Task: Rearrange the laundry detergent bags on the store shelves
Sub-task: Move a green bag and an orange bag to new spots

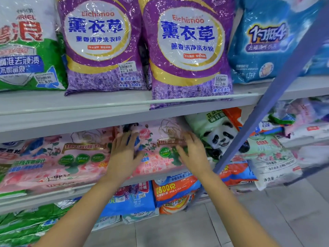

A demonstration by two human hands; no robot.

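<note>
A pink rose-printed detergent bag stands on the middle shelf, under both my hands. My left hand lies flat on its left part with straight fingers. My right hand rests on its right part, fingers spread and only slightly bent. A second pink bag leans beside it on the left. To the right stands a panda-printed green bag. On the upper shelf stand two purple lavender bags; the right one overhangs the shelf's front lip.
A white-green bag and a blue bag flank the purple ones. A slanted blue shelf post crosses the right side. Blue and orange bags fill the bottom shelf; green bags lie lower left. Grey floor is below.
</note>
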